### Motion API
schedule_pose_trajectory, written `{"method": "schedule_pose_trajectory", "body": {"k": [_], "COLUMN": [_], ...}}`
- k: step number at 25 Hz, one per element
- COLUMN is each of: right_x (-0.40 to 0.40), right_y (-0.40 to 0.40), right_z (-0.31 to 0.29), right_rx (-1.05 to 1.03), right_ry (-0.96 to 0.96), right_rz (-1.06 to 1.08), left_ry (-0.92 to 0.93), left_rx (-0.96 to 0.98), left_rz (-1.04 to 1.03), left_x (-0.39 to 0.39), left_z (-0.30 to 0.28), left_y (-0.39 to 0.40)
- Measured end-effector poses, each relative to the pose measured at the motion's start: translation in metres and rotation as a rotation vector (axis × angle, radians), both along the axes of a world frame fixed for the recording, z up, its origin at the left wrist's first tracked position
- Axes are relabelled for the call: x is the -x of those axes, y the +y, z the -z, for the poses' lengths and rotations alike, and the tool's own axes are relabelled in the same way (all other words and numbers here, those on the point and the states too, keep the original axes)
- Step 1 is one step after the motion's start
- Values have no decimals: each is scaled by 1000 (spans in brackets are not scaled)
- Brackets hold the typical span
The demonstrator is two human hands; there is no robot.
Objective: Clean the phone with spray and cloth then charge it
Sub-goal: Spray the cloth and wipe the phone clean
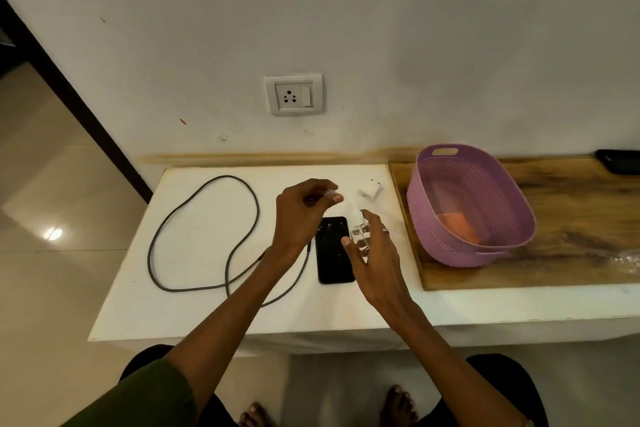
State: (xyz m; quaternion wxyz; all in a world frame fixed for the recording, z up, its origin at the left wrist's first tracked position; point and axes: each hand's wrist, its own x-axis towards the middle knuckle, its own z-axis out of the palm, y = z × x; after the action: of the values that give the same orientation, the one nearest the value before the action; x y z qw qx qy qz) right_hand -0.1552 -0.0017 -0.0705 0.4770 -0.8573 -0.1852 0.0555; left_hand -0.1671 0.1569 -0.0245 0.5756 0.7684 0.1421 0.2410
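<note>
Two hands: right hand grips one spray bottle, left hand pinches its cap over one phone.

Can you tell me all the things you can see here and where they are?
phone: one, black, flat on the white table, between the hands
spray bottle: one, clear, in the right hand, beside the phone
cap: one, clear, looks pinched in the left fingers
cable: one, dark grey, looped on the table's left part
charger plug: one, white, at the back of the table
basket: one, purple, on the wooden board
cloth: one, orange, inside the basket
wall socket: one, white, on the wall above the table
table: one, white
wooden board: one, brown, right
left hand: raised over the phone
right hand: around the bottle
feet: two, bare, on the floor
</note>
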Motion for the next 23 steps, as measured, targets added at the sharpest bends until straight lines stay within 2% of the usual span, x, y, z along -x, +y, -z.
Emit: {"method": "schedule_pose_trajectory", "body": {"k": [2,7,11,16,20,22,23], "right_x": [6,14,24,27,20,19,18], "right_y": [8,8,15,17,6,7,8], "right_z": [-10,-30,-49,-78,-90,-89,-86], "right_rx": [-57,-86,-121,-380,-625,-639,-592], "right_ry": [-13,-3,2,218,514,521,459], "right_rz": [-3,26,58,13,-176,-203,-156], "left_ry": [-21,-17,15,12,-47,-39,-38], "left_rx": [69,43,102,134,406,434,406], "left_rz": [50,64,116,349,574,581,537], "left_x": [1,12,18,19,20,23,23], "left_z": [-14,-32,-45,-61,-61,-60,-59], "left_y": [-14,-18,-16,-8,-2,1,0]}}
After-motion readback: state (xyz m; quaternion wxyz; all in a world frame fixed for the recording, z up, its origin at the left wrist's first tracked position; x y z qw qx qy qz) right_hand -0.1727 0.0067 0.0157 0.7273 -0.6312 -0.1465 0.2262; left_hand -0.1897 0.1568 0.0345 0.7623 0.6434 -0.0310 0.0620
